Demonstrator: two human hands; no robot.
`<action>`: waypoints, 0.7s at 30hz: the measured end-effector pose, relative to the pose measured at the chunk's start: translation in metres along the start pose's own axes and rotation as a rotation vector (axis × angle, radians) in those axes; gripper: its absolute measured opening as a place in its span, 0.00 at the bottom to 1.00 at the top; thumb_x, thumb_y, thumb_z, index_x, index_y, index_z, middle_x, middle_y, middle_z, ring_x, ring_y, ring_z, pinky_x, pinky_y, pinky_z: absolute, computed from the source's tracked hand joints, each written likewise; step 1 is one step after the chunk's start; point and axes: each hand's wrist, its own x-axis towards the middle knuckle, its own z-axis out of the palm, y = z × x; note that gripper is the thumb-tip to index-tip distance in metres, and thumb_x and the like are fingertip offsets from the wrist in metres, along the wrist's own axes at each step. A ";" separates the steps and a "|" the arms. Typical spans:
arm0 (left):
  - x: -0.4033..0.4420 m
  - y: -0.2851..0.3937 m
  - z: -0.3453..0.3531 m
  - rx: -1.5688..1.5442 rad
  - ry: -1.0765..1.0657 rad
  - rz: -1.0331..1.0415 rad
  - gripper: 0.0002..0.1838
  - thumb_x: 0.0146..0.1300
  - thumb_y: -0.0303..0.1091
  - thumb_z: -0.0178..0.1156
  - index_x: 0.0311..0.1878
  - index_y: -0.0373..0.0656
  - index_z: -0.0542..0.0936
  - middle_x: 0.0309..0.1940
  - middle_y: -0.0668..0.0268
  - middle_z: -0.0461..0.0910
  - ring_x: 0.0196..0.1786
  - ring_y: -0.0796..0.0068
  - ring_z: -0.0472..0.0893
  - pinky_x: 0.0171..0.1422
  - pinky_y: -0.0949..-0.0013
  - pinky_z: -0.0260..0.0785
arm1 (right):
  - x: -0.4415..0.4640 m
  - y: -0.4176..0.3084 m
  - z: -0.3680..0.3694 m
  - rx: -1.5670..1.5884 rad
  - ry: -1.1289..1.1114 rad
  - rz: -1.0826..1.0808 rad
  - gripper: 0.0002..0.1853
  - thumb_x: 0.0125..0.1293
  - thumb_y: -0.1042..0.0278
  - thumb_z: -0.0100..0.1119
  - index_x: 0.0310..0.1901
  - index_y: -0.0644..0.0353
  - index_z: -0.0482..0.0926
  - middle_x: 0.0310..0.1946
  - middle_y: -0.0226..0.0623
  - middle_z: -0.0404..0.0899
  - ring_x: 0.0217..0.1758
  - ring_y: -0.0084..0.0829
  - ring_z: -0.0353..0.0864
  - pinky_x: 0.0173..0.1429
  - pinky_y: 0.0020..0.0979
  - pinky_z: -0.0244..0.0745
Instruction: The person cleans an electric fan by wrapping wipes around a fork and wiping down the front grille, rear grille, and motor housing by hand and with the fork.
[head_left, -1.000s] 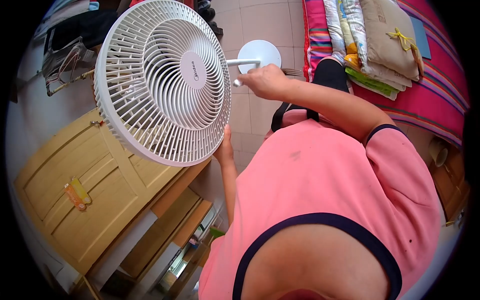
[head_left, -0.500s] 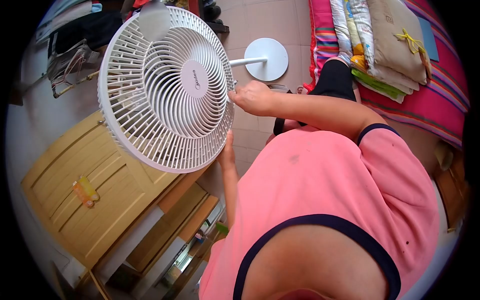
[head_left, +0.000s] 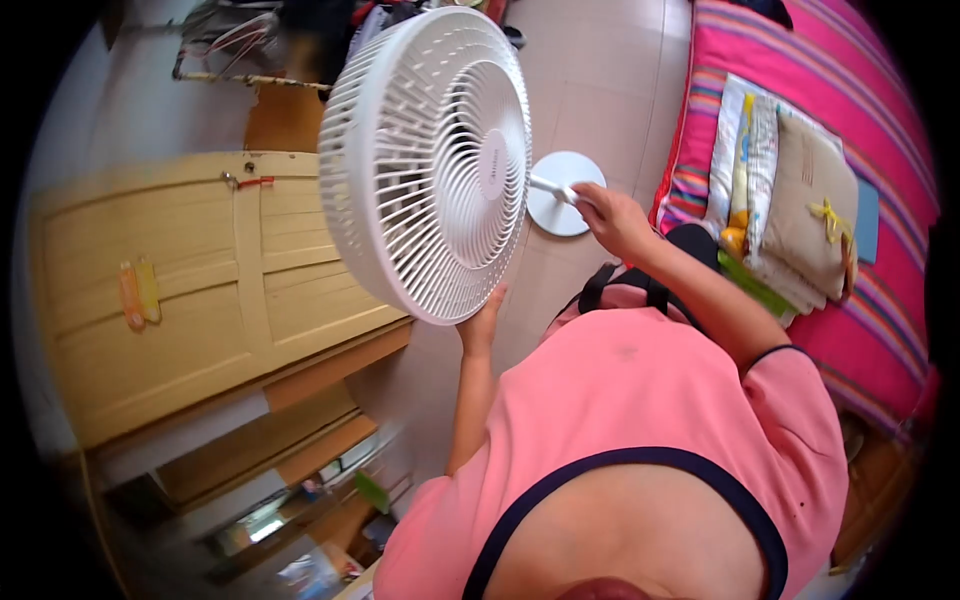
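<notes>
A white electric fan point(head_left: 450, 180) with a spiral grille fills the upper middle of the head view, its front turned to the right. My left hand point(head_left: 482, 318) is at the lower rim of the grille and holds it; most of its fingers are hidden behind the fan. My right hand point(head_left: 613, 218) is to the right of the fan, off the grille. Its fingers are pinched together in front of the white pole point(head_left: 545, 184). Whether they grip the pole or a small white piece, I cannot make out. The round white base point(head_left: 566, 215) stands on the floor.
To the right is a bed with a striped pink cover point(head_left: 900, 130), bearing folded bedding and a beige cushion point(head_left: 812, 190). A yellow wooden door point(head_left: 190, 250) is on the left. Shelves point(head_left: 270, 440) are at lower left, and a rack with clothes point(head_left: 240, 50) at upper left.
My right hand has left the grille's edge and moved right, beside the pole. The fan's front has turned further to the right. The camera view has shifted; my left hand stays at the lower rim.
</notes>
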 end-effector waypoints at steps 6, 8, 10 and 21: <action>-0.015 -0.061 0.041 -0.107 -0.140 -0.032 0.23 0.58 0.33 0.67 0.55 0.33 0.75 0.49 0.62 0.79 0.51 0.71 0.76 0.57 0.69 0.68 | -0.066 0.011 -0.022 -0.188 -0.098 0.092 0.20 0.65 0.68 0.51 0.59 0.56 0.71 0.41 0.46 0.77 0.41 0.45 0.80 0.42 0.41 0.75; -0.028 -0.055 0.060 -0.141 -0.485 -0.257 0.24 0.64 0.38 0.63 0.57 0.33 0.73 0.47 0.63 0.80 0.49 0.75 0.77 0.55 0.71 0.69 | -0.088 0.010 -0.028 -0.164 -0.095 0.124 0.23 0.64 0.72 0.49 0.62 0.55 0.68 0.39 0.45 0.77 0.41 0.44 0.80 0.44 0.38 0.75; -0.031 -0.039 0.089 -0.194 -0.634 -0.210 0.24 0.67 0.40 0.59 0.60 0.34 0.71 0.44 0.64 0.81 0.48 0.79 0.78 0.54 0.74 0.70 | -0.100 0.015 -0.027 -0.115 -0.093 0.010 0.24 0.64 0.75 0.48 0.64 0.57 0.67 0.41 0.47 0.78 0.42 0.43 0.81 0.45 0.37 0.75; -0.050 0.016 0.077 -0.697 -0.503 -0.335 0.10 0.64 0.30 0.61 0.46 0.39 0.77 0.36 0.70 0.80 0.37 0.84 0.78 0.42 0.78 0.71 | -0.094 -0.055 0.001 -0.012 -0.582 0.340 0.25 0.65 0.72 0.55 0.64 0.55 0.61 0.38 0.48 0.78 0.41 0.43 0.81 0.44 0.36 0.75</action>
